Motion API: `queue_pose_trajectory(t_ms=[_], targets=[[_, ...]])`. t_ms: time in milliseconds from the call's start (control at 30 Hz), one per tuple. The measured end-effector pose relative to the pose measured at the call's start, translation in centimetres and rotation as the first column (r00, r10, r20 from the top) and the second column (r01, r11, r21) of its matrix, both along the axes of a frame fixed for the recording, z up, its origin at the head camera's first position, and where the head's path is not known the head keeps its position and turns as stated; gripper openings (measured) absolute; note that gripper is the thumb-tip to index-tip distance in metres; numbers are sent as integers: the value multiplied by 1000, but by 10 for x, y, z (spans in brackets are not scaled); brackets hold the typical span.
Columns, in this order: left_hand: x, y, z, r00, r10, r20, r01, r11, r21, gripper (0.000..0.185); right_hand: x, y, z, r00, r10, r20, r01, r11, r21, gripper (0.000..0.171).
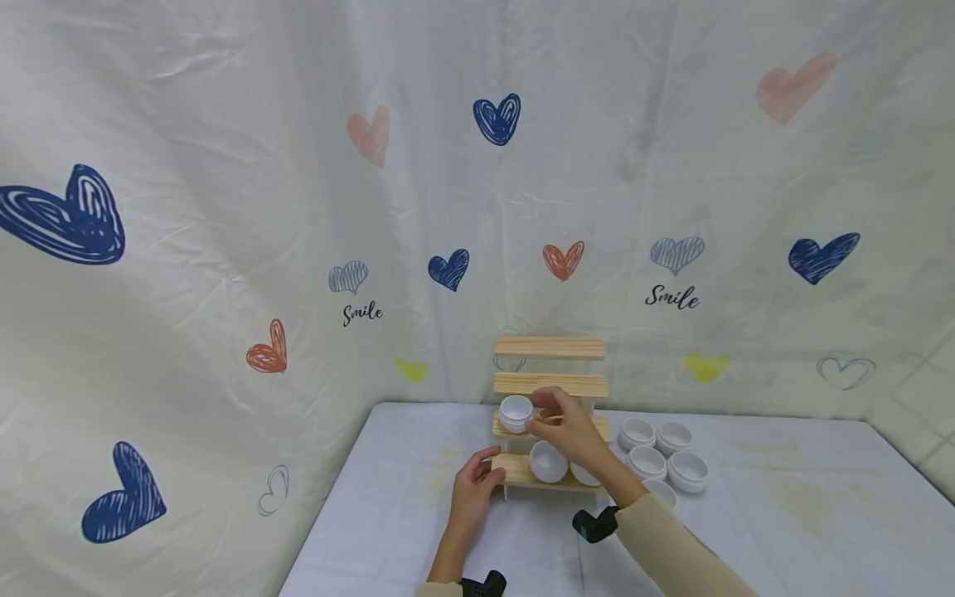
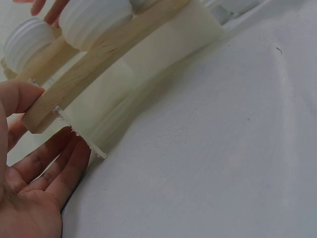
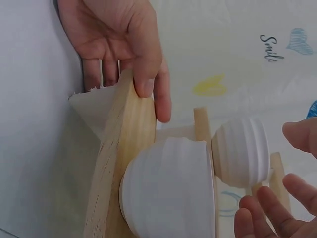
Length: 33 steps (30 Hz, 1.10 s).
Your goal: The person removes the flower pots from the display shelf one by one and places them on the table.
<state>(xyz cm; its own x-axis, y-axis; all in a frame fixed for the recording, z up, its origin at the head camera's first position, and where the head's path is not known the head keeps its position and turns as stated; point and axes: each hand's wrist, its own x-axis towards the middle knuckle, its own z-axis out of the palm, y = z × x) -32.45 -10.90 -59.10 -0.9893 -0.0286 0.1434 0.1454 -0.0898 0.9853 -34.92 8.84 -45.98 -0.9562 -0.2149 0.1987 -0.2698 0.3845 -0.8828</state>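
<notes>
White bowl [image 1: 516, 413]: sits at the left end of the second shelf up, lower centre of the head view, upright, its mouth facing up and its axis vertical.
Right hand [image 1: 573, 427]: beside that bowl, thumb and fingers parted; the right wrist view shows them apart from it.
Wooden rack [image 1: 550, 384]: four stepped shelves, their long axis running left to right in the head view.
Left hand [image 1: 472, 489]: grips the lowest shelf's left end, thumb on top.
Lowest shelf [image 1: 515, 468]: carries two more bowls [image 1: 548, 462].
Table [image 1: 373, 514]: grouped bowls [image 1: 646, 462] stand right of the rack.
</notes>
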Motion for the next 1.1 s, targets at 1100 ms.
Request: queue_pose_trajectory(t_ms=[1100], targets=[[0, 0, 1, 1000, 5, 29, -4, 1000, -22, 43, -20, -21, -15, 994, -110, 25, 108, 991, 77, 58]])
